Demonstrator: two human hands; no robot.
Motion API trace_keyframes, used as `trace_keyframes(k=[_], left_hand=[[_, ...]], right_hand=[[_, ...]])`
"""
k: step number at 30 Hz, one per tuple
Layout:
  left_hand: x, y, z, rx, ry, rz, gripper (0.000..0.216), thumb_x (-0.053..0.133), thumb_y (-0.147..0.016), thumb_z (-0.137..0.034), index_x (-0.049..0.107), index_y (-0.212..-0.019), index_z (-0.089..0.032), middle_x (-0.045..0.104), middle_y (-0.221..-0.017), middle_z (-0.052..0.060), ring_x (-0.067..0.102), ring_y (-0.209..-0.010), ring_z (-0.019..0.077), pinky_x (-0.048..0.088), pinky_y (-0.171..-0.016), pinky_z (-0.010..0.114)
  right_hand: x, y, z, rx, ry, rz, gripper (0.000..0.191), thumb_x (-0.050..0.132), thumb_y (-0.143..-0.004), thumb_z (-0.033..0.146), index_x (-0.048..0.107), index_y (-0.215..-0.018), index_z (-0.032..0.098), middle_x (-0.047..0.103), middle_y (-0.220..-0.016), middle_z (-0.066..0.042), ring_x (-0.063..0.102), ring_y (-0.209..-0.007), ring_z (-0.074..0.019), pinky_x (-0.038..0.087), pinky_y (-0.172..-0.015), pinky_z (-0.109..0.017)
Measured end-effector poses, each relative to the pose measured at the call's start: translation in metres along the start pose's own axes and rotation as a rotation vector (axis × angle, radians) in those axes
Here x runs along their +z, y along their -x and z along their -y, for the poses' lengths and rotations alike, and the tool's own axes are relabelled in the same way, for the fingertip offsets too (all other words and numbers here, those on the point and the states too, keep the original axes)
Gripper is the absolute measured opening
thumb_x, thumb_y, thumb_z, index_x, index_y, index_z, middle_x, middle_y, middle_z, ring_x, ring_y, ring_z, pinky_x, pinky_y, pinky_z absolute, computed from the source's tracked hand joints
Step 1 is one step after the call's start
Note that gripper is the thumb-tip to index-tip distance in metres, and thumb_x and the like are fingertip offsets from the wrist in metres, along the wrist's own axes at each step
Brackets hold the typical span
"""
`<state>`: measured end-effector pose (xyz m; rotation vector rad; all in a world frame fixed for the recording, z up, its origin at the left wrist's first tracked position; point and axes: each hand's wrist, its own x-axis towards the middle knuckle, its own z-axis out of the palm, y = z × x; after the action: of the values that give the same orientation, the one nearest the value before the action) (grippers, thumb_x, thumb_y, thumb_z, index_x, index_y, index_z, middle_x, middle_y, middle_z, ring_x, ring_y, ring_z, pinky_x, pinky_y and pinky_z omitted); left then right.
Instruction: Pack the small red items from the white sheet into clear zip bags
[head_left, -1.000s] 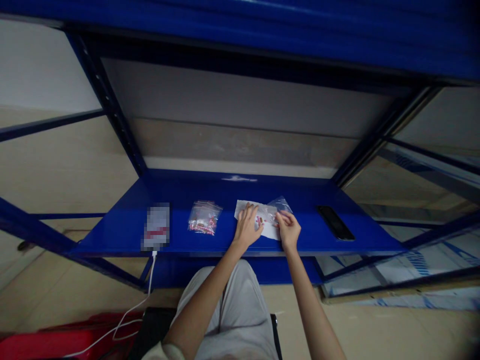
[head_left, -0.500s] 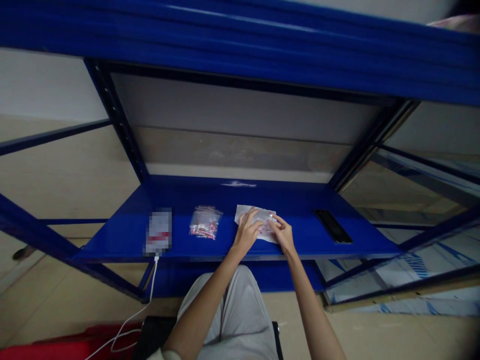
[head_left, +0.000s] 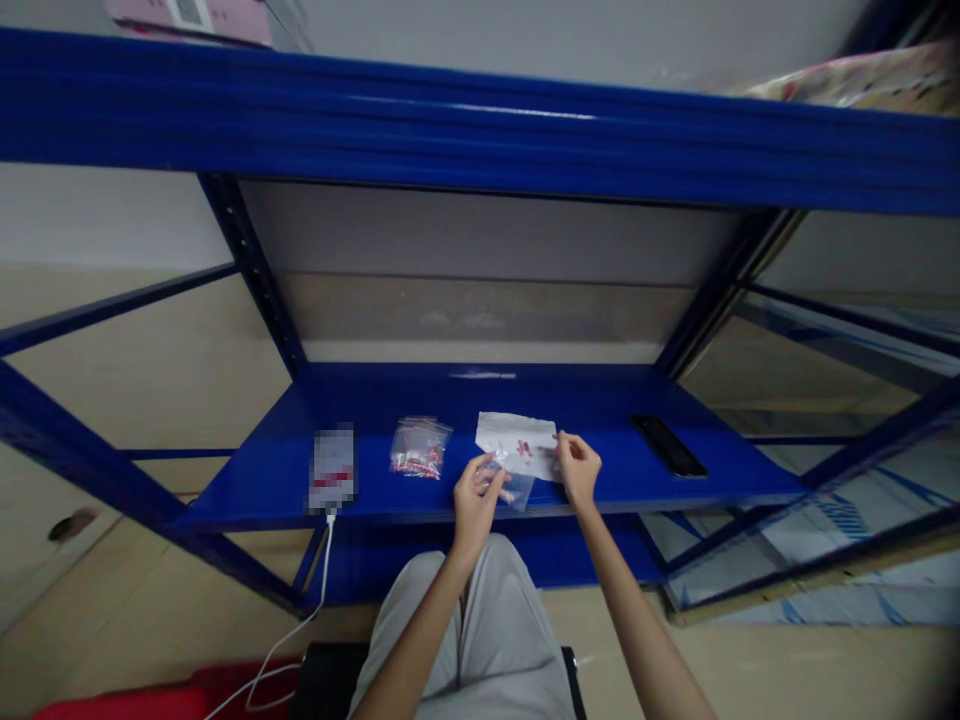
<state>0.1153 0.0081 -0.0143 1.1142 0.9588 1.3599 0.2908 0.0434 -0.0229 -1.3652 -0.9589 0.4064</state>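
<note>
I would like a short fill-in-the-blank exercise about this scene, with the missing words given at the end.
1. The left hand holds a clear plastic ____.
2. The paper near the right hand is coloured ____.
3. As the person sees it, the black phone lies to the ____ of the paper.
4. The shelf under the phone is coloured ____.

Missing words: bag; white; right; blue.

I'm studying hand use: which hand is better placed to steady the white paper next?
Probably the right hand: its fingers are at the right edge of the white paper, while the left hand holds the clear bag.
</note>
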Motion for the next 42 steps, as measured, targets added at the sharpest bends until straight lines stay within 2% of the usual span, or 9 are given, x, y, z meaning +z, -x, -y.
trace_keyframes(k=[2, 6, 8, 13, 19, 23, 32, 37, 42], left_hand=[[-0.010, 0.009, -0.009, -0.102, 0.052, 0.051, 0.041, 0.067, -0.067, -0.035, 0.054, -0.099, -0.013, 0.064, -0.066, 0.002, 0.061, -0.053, 0.0130, 0.047, -0.049, 0.021], [-0.027, 0.020, -0.027, -0.186, 0.029, 0.160, 0.040, 0.071, -0.062, -0.035, 0.059, -0.092, -0.011, 0.063, -0.057, 0.000, 0.056, -0.044, 0.0109, 0.045, -0.044, 0.020], [-0.033, 0.025, -0.034, -0.167, -0.004, 0.185, 0.037, 0.071, -0.062, -0.034, 0.062, -0.091, -0.011, 0.066, -0.062, 0.002, 0.059, -0.048, 0.0122, 0.047, -0.049, 0.021], [-0.040, 0.040, -0.045, 0.002, -0.136, 0.108, 0.030, 0.054, -0.079, -0.037, 0.067, -0.090, -0.013, 0.069, -0.089, 0.008, 0.063, -0.083, 0.0199, 0.048, -0.072, 0.027], [-0.043, 0.065, -0.052, 0.145, -0.380, -0.069, 0.028, 0.050, -0.081, -0.036, 0.068, -0.083, -0.015, 0.068, -0.083, 0.007, 0.061, -0.080, 0.0200, 0.047, -0.075, 0.029], [-0.042, 0.086, -0.067, 0.154, -0.371, -0.062, 0.028, 0.047, -0.083, -0.035, 0.067, -0.078, -0.015, 0.066, -0.082, 0.006, 0.060, -0.081, 0.0189, 0.045, -0.075, 0.027], [-0.030, 0.136, -0.100, 0.268, -0.402, -0.127, 0.028, 0.043, -0.086, -0.033, 0.066, -0.080, -0.016, 0.066, -0.087, 0.006, 0.061, -0.084, 0.0179, 0.046, -0.075, 0.027], [-0.032, 0.150, -0.116, 0.215, -0.320, -0.208, 0.027, 0.053, -0.079, -0.035, 0.066, -0.093, -0.015, 0.069, -0.075, 0.004, 0.064, -0.067, 0.0158, 0.050, -0.070, 0.027], [-0.037, 0.161, -0.135, 0.243, -0.257, -0.229, 0.022, 0.062, -0.073, -0.032, 0.069, -0.083, -0.014, 0.070, -0.076, 0.005, 0.065, -0.073, 0.0179, 0.051, -0.071, 0.028]], right_hand=[[0.003, 0.017, 0.015, -0.002, -0.001, 0.129, 0.038, 0.052, -0.076, 0.047, 0.067, -0.072, 0.012, 0.062, -0.061, -0.005, 0.053, -0.054, -0.0143, 0.039, -0.048, -0.023], [0.012, 0.055, 0.045, 0.071, -0.162, 0.565, 0.036, 0.051, -0.078, 0.046, 0.070, -0.076, 0.015, 0.065, -0.070, -0.006, 0.054, -0.057, -0.0140, 0.039, -0.048, -0.022], [0.015, 0.070, 0.055, 0.102, -0.212, 0.646, 0.029, 0.058, -0.075, 0.043, 0.070, -0.076, 0.016, 0.066, -0.069, -0.004, 0.056, -0.060, -0.0143, 0.042, -0.053, -0.023], [0.017, 0.092, 0.066, 0.194, -0.248, 0.568, 0.028, 0.062, -0.072, 0.042, 0.070, -0.073, 0.016, 0.065, -0.062, -0.003, 0.051, -0.050, -0.0109, 0.039, -0.046, -0.021], [0.004, 0.108, 0.079, 0.129, -0.189, 0.545, 0.024, 0.063, -0.072, 0.039, 0.069, -0.071, 0.016, 0.064, -0.064, -0.003, 0.052, -0.052, -0.0116, 0.039, -0.046, -0.021], [-0.008, 0.121, 0.099, 0.039, -0.128, 0.559, 0.022, 0.059, -0.076, 0.035, 0.067, -0.070, 0.016, 0.065, -0.067, -0.003, 0.055, -0.060, -0.0137, 0.041, -0.053, -0.022], [-0.035, 0.146, 0.154, -0.129, -0.066, 0.550, 0.020, 0.057, -0.078, 0.035, 0.065, -0.073, 0.017, 0.063, -0.065, -0.001, 0.055, -0.058, -0.0120, 0.040, -0.052, -0.020], [-0.043, 0.152, 0.172, -0.085, -0.189, 0.628, 0.022, 0.057, -0.078, 0.037, 0.065, -0.077, 0.016, 0.064, -0.070, -0.003, 0.057, -0.061, -0.0130, 0.042, -0.053, -0.021], [-0.046, 0.160, 0.183, -0.057, -0.321, 0.678, 0.019, 0.065, -0.071, 0.034, 0.065, -0.077, 0.016, 0.064, -0.072, -0.003, 0.056, -0.059, -0.0120, 0.042, -0.051, -0.021]])
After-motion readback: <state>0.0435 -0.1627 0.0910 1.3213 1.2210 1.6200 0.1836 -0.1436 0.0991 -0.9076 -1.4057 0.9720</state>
